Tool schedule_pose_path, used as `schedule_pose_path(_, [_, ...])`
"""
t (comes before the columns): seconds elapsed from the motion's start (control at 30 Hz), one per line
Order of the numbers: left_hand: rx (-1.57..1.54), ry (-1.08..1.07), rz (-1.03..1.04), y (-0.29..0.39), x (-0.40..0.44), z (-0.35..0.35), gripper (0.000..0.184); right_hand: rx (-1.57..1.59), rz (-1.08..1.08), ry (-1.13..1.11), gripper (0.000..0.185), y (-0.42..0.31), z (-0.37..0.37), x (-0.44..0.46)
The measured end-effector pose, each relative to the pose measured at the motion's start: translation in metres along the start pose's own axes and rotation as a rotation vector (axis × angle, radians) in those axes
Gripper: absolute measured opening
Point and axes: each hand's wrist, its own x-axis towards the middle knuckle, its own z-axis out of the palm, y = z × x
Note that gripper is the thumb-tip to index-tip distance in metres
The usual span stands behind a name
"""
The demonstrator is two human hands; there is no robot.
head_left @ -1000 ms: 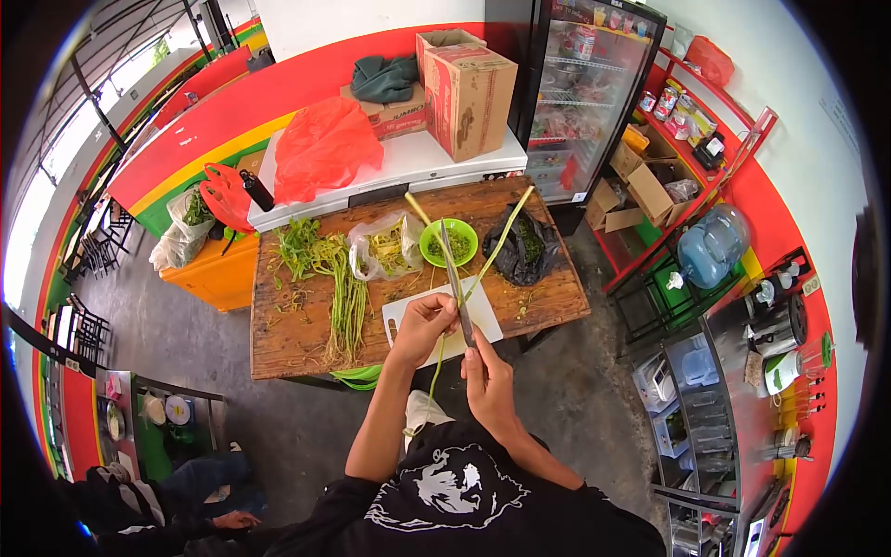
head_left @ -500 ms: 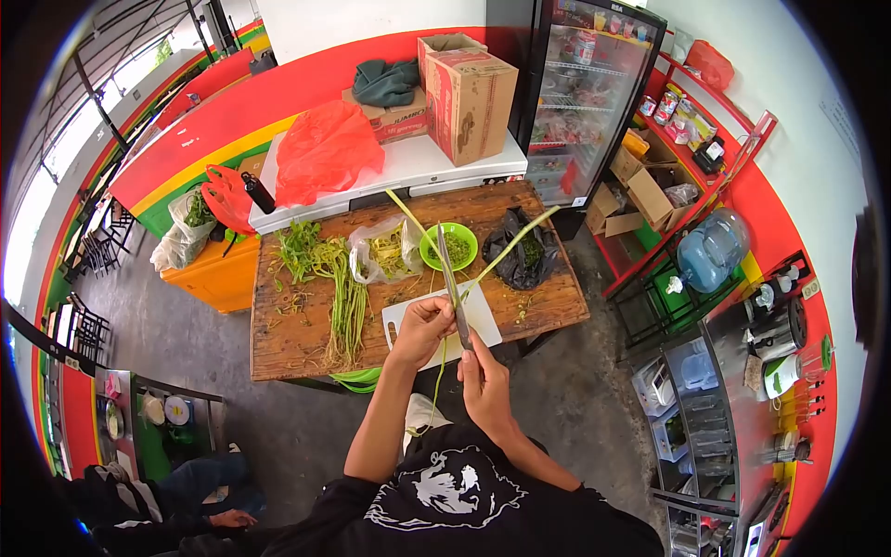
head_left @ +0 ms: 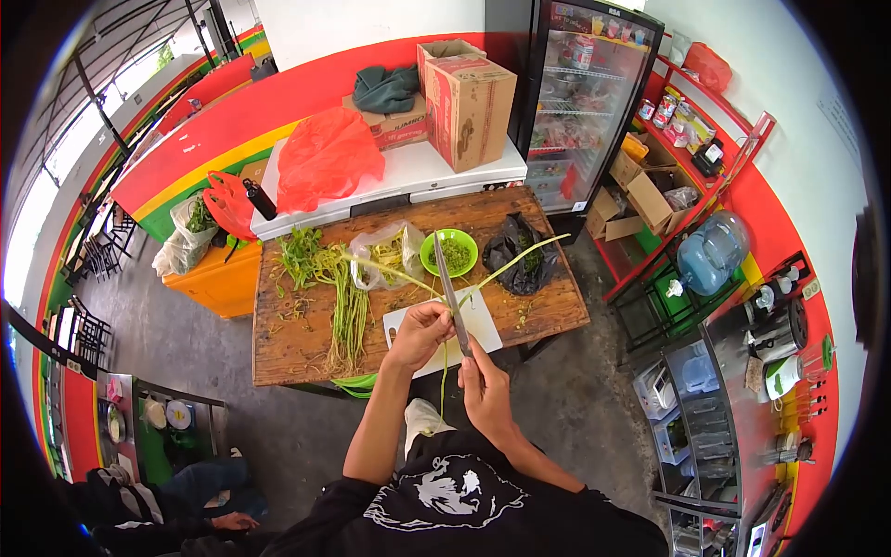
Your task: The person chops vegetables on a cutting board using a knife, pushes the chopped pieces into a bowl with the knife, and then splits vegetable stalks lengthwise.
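My right hand (head_left: 485, 390) is closed round the handle of a long knife (head_left: 444, 269), whose blade points up and away from me. Pinched in my left hand (head_left: 419, 336) beside the blade is a green vegetable stalk (head_left: 516, 259). Two lengths of it spread out past the knife, one to the left and one to the right, and a thin end hangs below my hands. Whether the blade is inside the stalk is hidden by my fingers. Beneath the hands lies a white cutting board (head_left: 481, 325) on the wooden table (head_left: 390, 212).
A green bowl (head_left: 475, 251) of chopped greens stands behind the board. Beside it are a black plastic bag (head_left: 499, 271) and a clear bag (head_left: 367, 274). Long-stemmed greens (head_left: 348, 320) lie leftward. Cardboard boxes (head_left: 471, 111) sit behind. Another person's hand (head_left: 234, 520) shows at lower left.
The stalk's left length has swung down and to the left, and its right length has dipped a little. The hanging end has shifted slightly. Both hands keep their hold.
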Motion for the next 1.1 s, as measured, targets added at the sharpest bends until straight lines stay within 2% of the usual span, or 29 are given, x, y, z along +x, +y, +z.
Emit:
schedule_pose_path(0.33, [-0.011,0.064,-0.050,0.000,0.001,0.008,0.015,0.028,0.036,0.009,0.039,0.006,0.004,-0.001])
schedule_pose_path(0.53, [-0.078,0.017,-0.001,-0.005,0.003,0.000,0.021,0.014,-0.010,0.010,0.039,0.000,0.007,0.001])
schedule_pose_path(1.1, [-0.039,-0.088,0.038,0.002,0.002,-0.001,0.008,0.007,-0.073,0.020,0.038,0.003,0.006,0.002])
